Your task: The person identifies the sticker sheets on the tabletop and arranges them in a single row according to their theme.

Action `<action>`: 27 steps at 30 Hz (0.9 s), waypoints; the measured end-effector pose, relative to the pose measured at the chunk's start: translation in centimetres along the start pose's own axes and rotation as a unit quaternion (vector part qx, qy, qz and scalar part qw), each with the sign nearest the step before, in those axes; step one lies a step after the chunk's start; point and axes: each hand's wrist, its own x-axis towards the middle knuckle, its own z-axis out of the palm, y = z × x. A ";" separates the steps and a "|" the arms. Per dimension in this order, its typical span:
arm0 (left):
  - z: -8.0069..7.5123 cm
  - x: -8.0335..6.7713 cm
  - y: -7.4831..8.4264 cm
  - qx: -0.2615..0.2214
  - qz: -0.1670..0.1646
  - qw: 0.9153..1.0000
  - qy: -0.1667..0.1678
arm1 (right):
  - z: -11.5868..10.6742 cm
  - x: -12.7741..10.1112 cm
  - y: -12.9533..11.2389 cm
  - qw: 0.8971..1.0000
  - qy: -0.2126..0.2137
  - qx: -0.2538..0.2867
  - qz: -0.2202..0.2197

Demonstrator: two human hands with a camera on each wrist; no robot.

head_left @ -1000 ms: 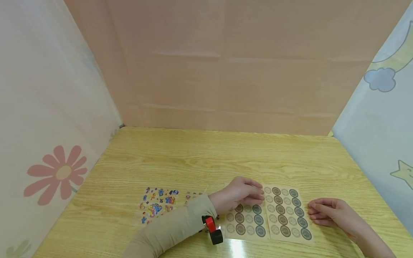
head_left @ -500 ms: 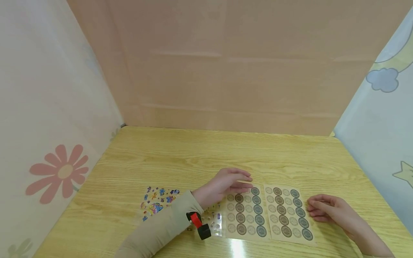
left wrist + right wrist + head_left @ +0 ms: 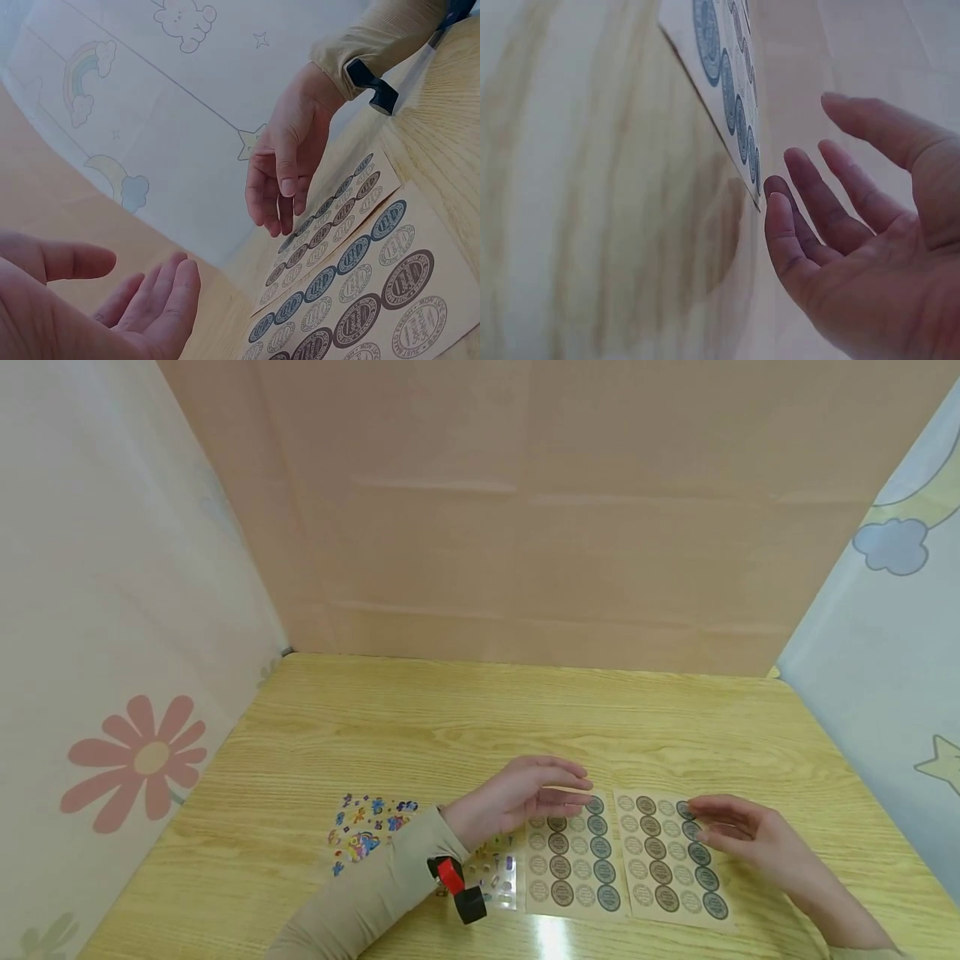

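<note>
Two paper sheets of round seal stickers lie side by side on the table: the left sticker sheet [image 3: 577, 870] and the right sticker sheet [image 3: 669, 860]. My left hand [image 3: 528, 795] is over the far part of the left sheet, fingers relaxed and holding nothing. Around the right sheet's far right corner hovers my right hand [image 3: 750, 837], its fingers loosely bent and apart with nothing between them. The right wrist view shows the fingertips [image 3: 778, 206] close to the sheet's edge [image 3: 739, 112]; whether they touch it I cannot tell.
A colourful cartoon sticker sheet [image 3: 367, 839] lies to the left, partly under the left sleeve [image 3: 375, 893]. Beside it a clear sticker sheet [image 3: 498, 881] is half hidden by the left arm. An upright peach panel [image 3: 510, 527] stands behind the wooden table [image 3: 450, 710].
My left hand has drawn back left and away from the sheets' gap, uncovering more of the left sheet. My right hand has moved left, from beside the right sheet to over its far corner.
</note>
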 end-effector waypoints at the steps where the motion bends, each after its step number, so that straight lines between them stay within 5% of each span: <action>1: 0.0 0.0 -0.1 0.000 -0.002 1.000 -0.004 | 0.1 0.0 0.0 1.000 -0.006 -0.002 -0.013; 13: -0.3 -0.2 -0.7 -0.005 -0.016 0.998 -0.058 | 0.3 0.3 0.1 0.994 -0.053 -0.086 -0.049; 27: -1.2 -1.0 0.5 -0.025 -0.019 0.998 -0.047 | -0.1 0.4 0.5 0.983 -0.105 -0.106 -0.103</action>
